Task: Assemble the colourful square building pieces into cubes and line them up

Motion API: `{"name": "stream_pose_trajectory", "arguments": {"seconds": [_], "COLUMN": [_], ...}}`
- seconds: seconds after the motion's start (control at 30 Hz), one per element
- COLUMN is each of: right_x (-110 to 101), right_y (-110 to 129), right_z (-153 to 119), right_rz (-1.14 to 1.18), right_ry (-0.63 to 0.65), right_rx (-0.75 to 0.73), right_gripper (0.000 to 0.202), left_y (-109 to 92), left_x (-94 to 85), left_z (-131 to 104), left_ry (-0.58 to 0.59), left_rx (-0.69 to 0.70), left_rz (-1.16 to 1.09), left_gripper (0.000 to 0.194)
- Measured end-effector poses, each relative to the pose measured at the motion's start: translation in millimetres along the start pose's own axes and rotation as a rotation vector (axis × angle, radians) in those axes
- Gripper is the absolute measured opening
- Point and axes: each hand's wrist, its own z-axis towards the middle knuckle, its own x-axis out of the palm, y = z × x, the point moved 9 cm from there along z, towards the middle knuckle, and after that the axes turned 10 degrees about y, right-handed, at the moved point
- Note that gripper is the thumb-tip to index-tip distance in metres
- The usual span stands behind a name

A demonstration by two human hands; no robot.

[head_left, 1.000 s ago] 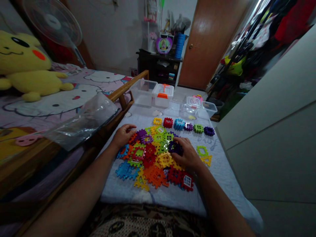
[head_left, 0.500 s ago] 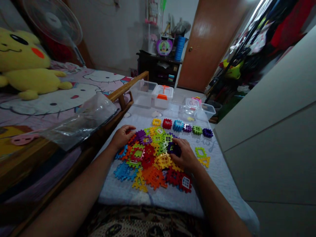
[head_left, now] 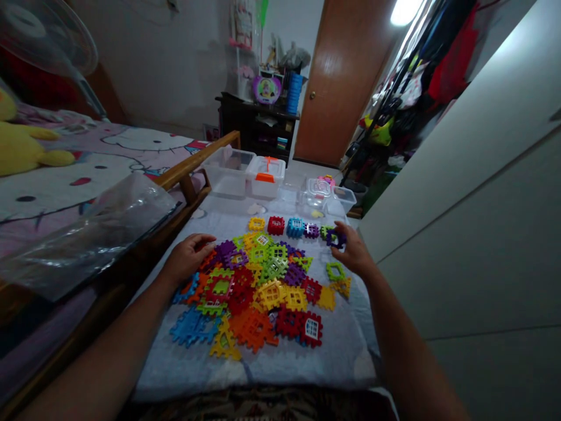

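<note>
Between the thumb and fingers of my right hand [head_left: 354, 251] is a dark purple square building block [head_left: 335, 238] with an open middle. It is at the right end of a row of sorted blocks, close to a green block [head_left: 325, 232]. My left hand [head_left: 189, 255] rests at the left edge of the block pile, fingers loosely bent and apart, nothing visible in it. In the pile are a purple block [head_left: 295, 273], a yellow window block [head_left: 270, 294], an orange block [head_left: 254, 328] and a blue block [head_left: 193, 326], among several others.
Farther along the row stand a yellow block [head_left: 256, 224], a red block [head_left: 276, 225] and a light-blue block [head_left: 295, 227]. Behind are clear plastic bins [head_left: 228, 181] and a lidded box with orange clasp [head_left: 265, 186]. A wooden bed rail [head_left: 197, 161] runs along the left, a white cabinet [head_left: 473, 234] along the right.
My right hand has moved from the pile out to the right end of the row, carrying the dark purple block. My left hand stays by the pile. The view has shifted to the right.
</note>
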Motion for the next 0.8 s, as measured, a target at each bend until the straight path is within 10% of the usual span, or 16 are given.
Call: {"name": "stream_pose_trajectory", "arguments": {"seconds": [0.27, 0.8], "right_x": [-9.4, 7.7], "right_y": [-118.1, -127.8], "right_z": [30.2, 35.1], "right_rz": [-0.109, -0.145], "right_ry": [0.151, 0.262], "right_rx": [0.221, 0.222], "right_gripper": [0.078, 0.083], "left_y": [2.5, 8.7], "left_x": [-1.1, 2.0], "left_z": [0.6, 1.1], "left_ry": [-0.011, 0.013], "left_rx": [-0.006, -0.024], "left_rz": [0.003, 0.03], "left_gripper": [0.048, 0.051]}}
